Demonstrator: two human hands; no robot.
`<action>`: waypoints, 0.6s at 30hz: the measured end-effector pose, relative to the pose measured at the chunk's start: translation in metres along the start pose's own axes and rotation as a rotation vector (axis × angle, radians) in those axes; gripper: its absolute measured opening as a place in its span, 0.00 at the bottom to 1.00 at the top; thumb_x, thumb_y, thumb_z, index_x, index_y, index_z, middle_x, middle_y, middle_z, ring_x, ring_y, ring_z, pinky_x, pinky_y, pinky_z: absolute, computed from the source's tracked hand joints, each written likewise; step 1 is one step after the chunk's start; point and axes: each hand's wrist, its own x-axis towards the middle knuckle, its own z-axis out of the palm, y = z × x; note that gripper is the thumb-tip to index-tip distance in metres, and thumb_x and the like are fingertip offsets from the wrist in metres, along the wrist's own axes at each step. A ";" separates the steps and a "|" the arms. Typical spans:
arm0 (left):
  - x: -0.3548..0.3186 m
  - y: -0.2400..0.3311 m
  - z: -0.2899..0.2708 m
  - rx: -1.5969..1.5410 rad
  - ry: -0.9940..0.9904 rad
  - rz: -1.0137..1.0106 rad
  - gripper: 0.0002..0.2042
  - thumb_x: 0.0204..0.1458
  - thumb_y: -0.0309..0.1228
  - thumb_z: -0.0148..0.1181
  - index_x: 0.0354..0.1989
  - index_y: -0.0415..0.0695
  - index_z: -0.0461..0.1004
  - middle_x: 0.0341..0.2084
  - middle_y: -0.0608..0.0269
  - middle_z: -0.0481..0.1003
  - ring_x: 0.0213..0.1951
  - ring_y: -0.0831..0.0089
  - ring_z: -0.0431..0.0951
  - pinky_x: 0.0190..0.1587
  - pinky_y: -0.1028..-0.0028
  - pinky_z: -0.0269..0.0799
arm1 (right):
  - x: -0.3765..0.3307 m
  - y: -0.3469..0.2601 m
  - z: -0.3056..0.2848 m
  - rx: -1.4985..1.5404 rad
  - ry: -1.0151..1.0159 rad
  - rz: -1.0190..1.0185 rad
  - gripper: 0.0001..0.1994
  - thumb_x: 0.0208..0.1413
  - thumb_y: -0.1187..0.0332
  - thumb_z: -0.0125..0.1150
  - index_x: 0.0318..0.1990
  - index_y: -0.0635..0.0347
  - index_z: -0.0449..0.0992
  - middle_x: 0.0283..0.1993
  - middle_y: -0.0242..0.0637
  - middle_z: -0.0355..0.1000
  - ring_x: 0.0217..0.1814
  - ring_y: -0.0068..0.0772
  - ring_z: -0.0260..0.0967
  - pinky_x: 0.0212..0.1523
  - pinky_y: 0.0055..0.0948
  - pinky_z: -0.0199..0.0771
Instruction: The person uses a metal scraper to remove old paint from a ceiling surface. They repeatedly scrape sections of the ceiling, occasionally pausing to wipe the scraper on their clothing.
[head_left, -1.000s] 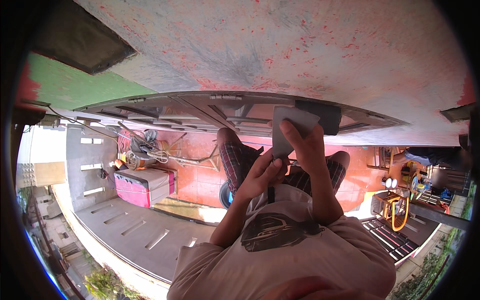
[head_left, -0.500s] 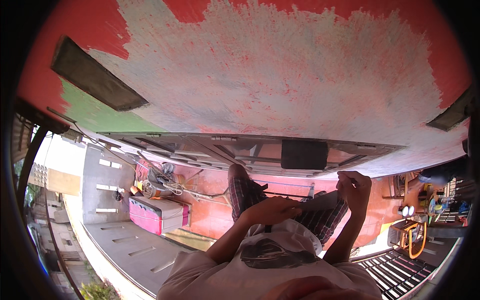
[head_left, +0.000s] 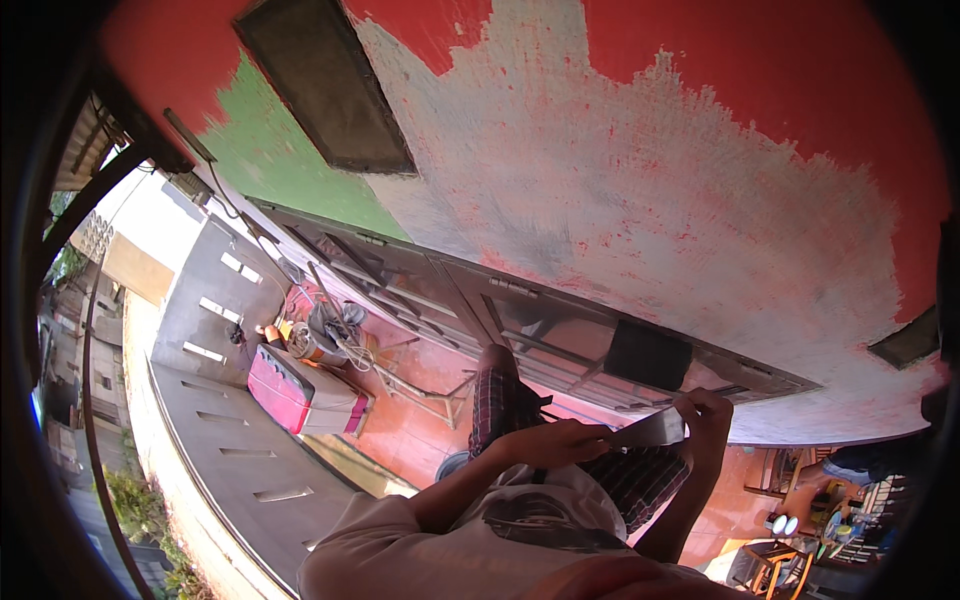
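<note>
My left hand [head_left: 560,442] is wrapped round the handle of a putty knife in front of my waist. The wide grey blade [head_left: 655,430] points to the right and catches the light. At the blade's far right end is my right hand [head_left: 706,408], its fingers bent and pinched together against or just beside the edge. Whether anything small sits between those fingers is hidden. Ahead rises a wall [head_left: 620,190] with a broad whitish, streaky patch over red paint, and a green area [head_left: 290,150] to its left.
Below the patch runs a framed window or door [head_left: 510,290] with a dark panel [head_left: 648,355]. Dark rectangular recesses [head_left: 325,85] break the wall. Down left are a pink and white box [head_left: 305,395] and wooden poles [head_left: 425,400]. A chair [head_left: 790,570] and cluttered items stand lower right.
The view has tilted and swung, so the wall now slants down to the right. My right hand has come to the blade's end, and the blade is turned to show a brighter face.
</note>
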 end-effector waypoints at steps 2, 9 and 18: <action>-0.008 -0.002 -0.005 -0.124 0.018 0.060 0.19 0.67 0.37 0.47 0.62 0.41 0.65 0.37 0.58 0.75 0.37 0.70 0.74 0.42 0.71 0.70 | 0.006 0.000 0.008 0.143 0.086 0.026 0.07 0.51 0.74 0.65 0.27 0.70 0.79 0.19 0.34 0.71 0.22 0.25 0.68 0.28 0.24 0.67; -0.042 0.012 -0.021 -0.777 0.257 0.032 0.25 0.68 0.35 0.46 0.71 0.45 0.51 0.33 0.72 0.66 0.25 0.86 0.62 0.26 0.84 0.59 | 0.019 -0.032 0.059 0.409 -0.002 -0.076 0.21 0.67 0.51 0.50 0.44 0.63 0.71 0.35 0.38 0.70 0.25 0.24 0.66 0.24 0.24 0.65; -0.050 0.043 -0.035 -1.065 0.536 0.260 0.20 0.67 0.35 0.45 0.65 0.46 0.55 0.29 0.72 0.61 0.22 0.84 0.59 0.23 0.83 0.55 | 0.038 -0.125 0.147 0.346 -0.214 -0.129 0.10 0.66 0.65 0.53 0.42 0.64 0.71 0.26 0.32 0.69 0.24 0.18 0.64 0.24 0.22 0.63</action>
